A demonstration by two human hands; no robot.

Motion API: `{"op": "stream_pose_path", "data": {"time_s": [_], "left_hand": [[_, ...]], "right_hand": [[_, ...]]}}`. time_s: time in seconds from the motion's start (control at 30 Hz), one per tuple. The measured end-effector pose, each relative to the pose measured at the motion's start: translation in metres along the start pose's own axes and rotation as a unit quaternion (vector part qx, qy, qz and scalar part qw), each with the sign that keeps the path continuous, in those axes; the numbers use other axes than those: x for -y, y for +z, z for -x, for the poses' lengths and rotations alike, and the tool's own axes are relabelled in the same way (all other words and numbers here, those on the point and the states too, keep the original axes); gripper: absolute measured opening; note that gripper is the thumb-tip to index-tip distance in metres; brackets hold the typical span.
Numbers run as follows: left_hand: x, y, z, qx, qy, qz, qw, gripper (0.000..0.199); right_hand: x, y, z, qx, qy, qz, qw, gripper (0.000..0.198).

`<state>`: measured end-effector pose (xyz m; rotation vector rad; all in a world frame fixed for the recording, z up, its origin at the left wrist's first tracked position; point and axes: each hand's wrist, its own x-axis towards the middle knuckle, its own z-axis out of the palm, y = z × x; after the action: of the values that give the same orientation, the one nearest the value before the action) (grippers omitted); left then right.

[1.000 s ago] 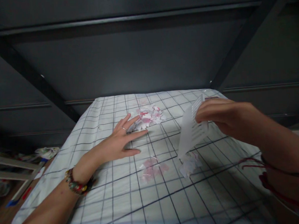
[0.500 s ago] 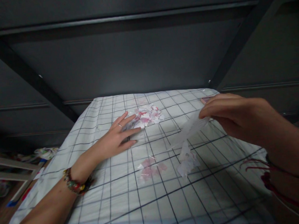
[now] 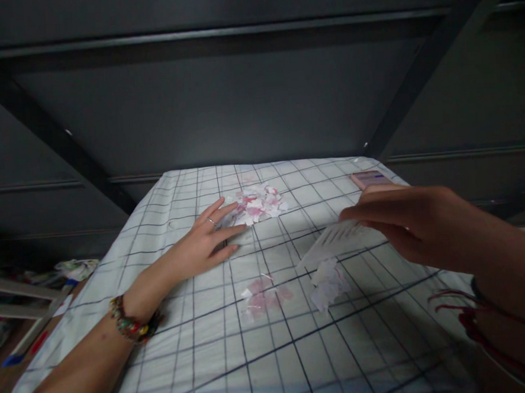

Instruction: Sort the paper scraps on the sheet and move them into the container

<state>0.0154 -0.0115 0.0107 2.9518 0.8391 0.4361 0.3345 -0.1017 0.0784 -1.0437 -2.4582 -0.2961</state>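
My left hand (image 3: 211, 238) rests on the checked cloth with its fingers spread, fingertips at the left edge of a heap of torn white and pink paper scraps (image 3: 260, 204). Pinched in my right hand (image 3: 392, 218) is a flat white slotted piece (image 3: 330, 243), held tilted over the cloth; its exact kind is unclear. Just below its lower end lies a small pile of white paper scraps (image 3: 329, 287). To the left of that pile are some flat pinkish scraps (image 3: 266, 297).
A phone (image 3: 370, 178) with a lit screen lies at the back right, partly behind my right hand. The white checked cloth (image 3: 219, 353) covers the table, which meets a dark panelled wall (image 3: 216, 104). A white frame (image 3: 23, 288) stands at the left.
My right hand has come down slightly, bringing the slotted piece lower and flatter. A scrap upright beneath it now lies on the small white pile. More of the phone shows. My left hand stays put.
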Motion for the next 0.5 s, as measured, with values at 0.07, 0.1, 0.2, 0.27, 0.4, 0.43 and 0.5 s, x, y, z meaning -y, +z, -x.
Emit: {"op": "stream_pose_path", "data": {"time_s": [0.07,0.1,0.2,0.27,0.4,0.43,0.5], "left_hand": [[0.000,0.000,0.000,0.000,0.010,-0.004,1.000,0.034],[0.000,-0.001,0.000,-0.003,0.012,-0.007,1.000,0.034],[0.001,-0.001,-0.001,-0.019,-0.005,-0.017,1.000,0.032],[0.003,-0.002,-0.001,-0.033,-0.042,-0.030,0.998,0.033],[0.011,0.002,0.001,-0.065,-0.139,-0.060,0.986,0.040],[0.013,0.003,0.002,-0.069,-0.163,-0.064,0.982,0.042],[0.019,0.007,0.004,-0.076,-0.199,-0.068,0.975,0.045]], "right_hand": [[0.002,-0.003,-0.001,-0.012,-0.010,0.006,1.000,0.032],[0.003,-0.003,-0.002,-0.021,-0.011,0.017,1.000,0.032],[0.005,0.001,-0.007,-0.049,0.003,0.054,0.997,0.036],[0.008,0.010,-0.011,-0.062,0.005,0.065,0.996,0.039],[0.017,0.033,-0.023,-0.080,-0.036,0.088,0.992,0.039],[0.020,0.039,-0.025,-0.084,-0.046,0.091,0.991,0.039],[0.026,0.048,-0.029,-0.099,-0.056,0.091,0.989,0.039]]}}
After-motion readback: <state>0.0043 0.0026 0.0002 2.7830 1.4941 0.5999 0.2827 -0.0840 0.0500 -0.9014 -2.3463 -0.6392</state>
